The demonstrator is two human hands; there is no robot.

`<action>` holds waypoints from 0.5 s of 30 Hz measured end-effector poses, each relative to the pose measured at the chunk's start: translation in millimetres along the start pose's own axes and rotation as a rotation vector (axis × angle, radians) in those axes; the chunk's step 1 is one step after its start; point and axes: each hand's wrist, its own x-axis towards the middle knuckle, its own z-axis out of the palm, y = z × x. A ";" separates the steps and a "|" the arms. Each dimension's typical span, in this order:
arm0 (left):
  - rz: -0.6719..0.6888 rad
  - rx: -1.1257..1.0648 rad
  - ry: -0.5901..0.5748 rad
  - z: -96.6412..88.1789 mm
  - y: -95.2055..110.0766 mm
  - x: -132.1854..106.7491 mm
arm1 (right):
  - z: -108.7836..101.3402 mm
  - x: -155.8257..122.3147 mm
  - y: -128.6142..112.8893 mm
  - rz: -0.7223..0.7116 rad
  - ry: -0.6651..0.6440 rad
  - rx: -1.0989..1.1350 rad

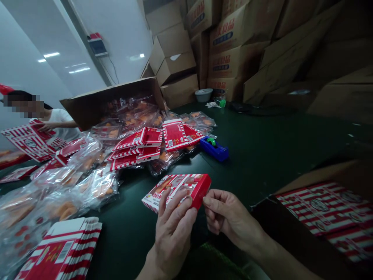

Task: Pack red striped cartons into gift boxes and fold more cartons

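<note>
Head view | left grip point(171, 229) closed on red-and-white striped carton point(176, 192), lower center, over dark green tabletop point(256, 155) | right grip point(230, 217) curled at carton's end, hold unclear | clear food packets point(96, 190) heaped left | blue tape dispenser point(214, 149) upper center

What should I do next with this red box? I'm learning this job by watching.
Probably press the end of the red box with the fingertips of the right hand, keeping the left hand in place. The right hand is already at that end, while the left hand's fingers lie spread across the box's clear window, seemingly steadying it.
</note>
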 end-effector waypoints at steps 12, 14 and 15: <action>-0.458 -0.282 0.076 -17.0 14.7 -4.3 | -20.7 23.2 39.8 -0.060 -0.059 -0.368; -0.611 -0.353 0.092 -26.0 19.7 -2.8 | -31.5 29.9 39.0 -0.145 0.021 -0.566; -0.655 -0.377 0.095 -30.2 20.5 -2.3 | -37.6 33.0 34.3 -0.186 0.089 -0.695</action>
